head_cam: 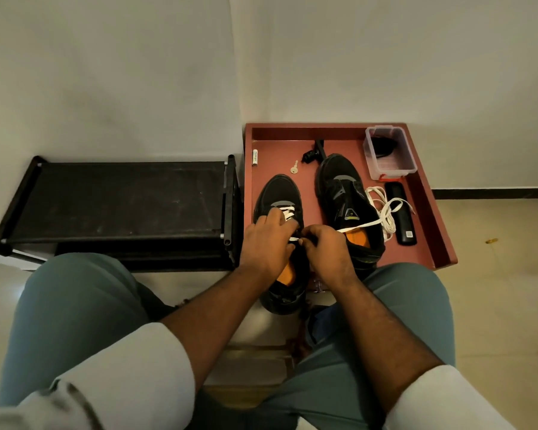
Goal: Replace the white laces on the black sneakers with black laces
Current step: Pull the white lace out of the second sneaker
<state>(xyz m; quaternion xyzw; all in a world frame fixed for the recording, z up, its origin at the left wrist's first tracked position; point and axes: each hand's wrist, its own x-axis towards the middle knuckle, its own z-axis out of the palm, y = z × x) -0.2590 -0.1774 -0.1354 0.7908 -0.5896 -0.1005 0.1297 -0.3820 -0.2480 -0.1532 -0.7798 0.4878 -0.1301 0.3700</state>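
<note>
Two black sneakers lie on a red tray (pixel 429 212). The left sneaker (pixel 278 190) still carries a white lace (pixel 288 212) in its front eyelets. My left hand (pixel 269 240) rests over its tongue with curled fingers on the lacing. My right hand (pixel 323 249) pinches a white lace end beside it, and a white strand runs from there to the right across the other shoe. The right sneaker (pixel 342 193) has no lace, and its orange insole shows. A loose white lace (pixel 385 212) lies heaped to its right. No black laces can be made out.
A clear plastic box (pixel 399 156) with a dark item stands at the tray's back right. In front of it lies a black remote (pixel 401 218). A key (pixel 294 169), a small white tube (pixel 255 156) and a black tool (pixel 316 152) lie at the back. A black shoe rack (pixel 115 200) stands left.
</note>
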